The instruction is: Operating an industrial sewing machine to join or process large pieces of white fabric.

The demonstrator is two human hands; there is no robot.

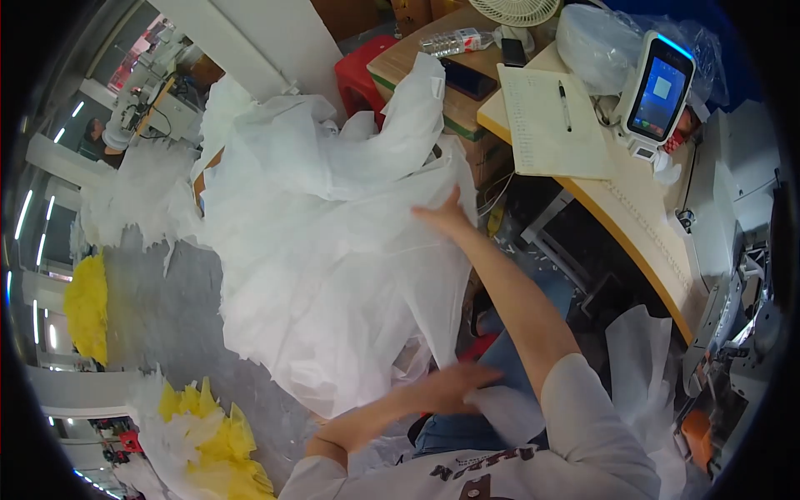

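A big heap of thin white sheet material [317, 233], like nonwoven fabric, is piled up in front of me. My right hand [444, 217] reaches over the heap's right side with thumb and fingers apart, touching or just above the sheets. Lower down, my left hand [458, 387] crosses in front of my body toward the right. Motion smears its fingers, so their grip is unclear. Right at those fingers, over my lap, is a small white sheet piece [510, 414], also blurred; whether the hand holds it cannot be made out.
To the right, a wooden-edged table [637, 225] carries an open notebook [542, 125], a pen [565, 107] and a machine with a lit screen [662, 92]. Behind are a plastic bottle [457, 42], a fan [515, 10] and a red stool [362, 75]. Yellow sheets [221, 446] lie left.
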